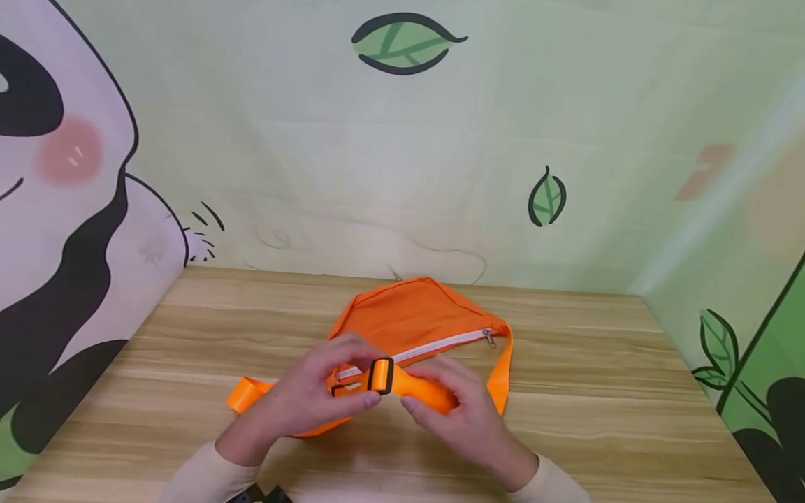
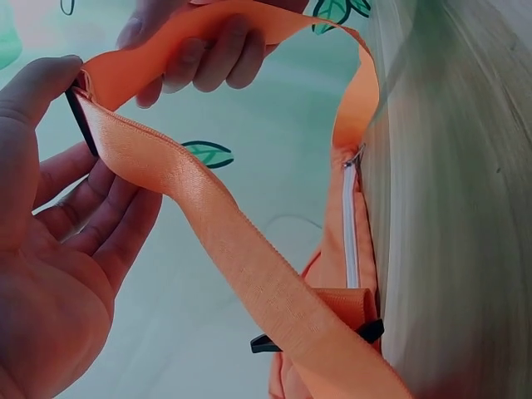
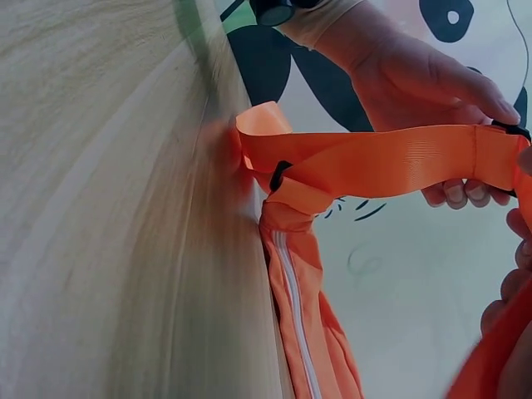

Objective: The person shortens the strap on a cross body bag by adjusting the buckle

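Observation:
An orange waist bag [image 1: 409, 311] with a white zipper [image 1: 440, 344] lies on the wooden table. Its orange strap [image 2: 224, 220] is lifted off the table in front of the bag. My left hand [image 1: 314, 384] pinches the black slide buckle [image 1: 381, 376] on the strap between thumb and fingers. Beside it, my right hand [image 1: 462, 405] grips the strap just right of the buckle, fingers curled round the webbing. A second black buckle [image 2: 370, 332] sits at the bag's end, where a strap loop passes through it. The strap's other end joins the bag near the metal zipper pull [image 1: 489, 338].
A loop of strap [image 1: 248, 393] lies on the wooden table [image 1: 597, 391] at the left. Behind stands a green backdrop [image 1: 302, 140] printed with leaves and a panda. A dark object [image 1: 258, 494] shows at the bottom edge by the left sleeve.

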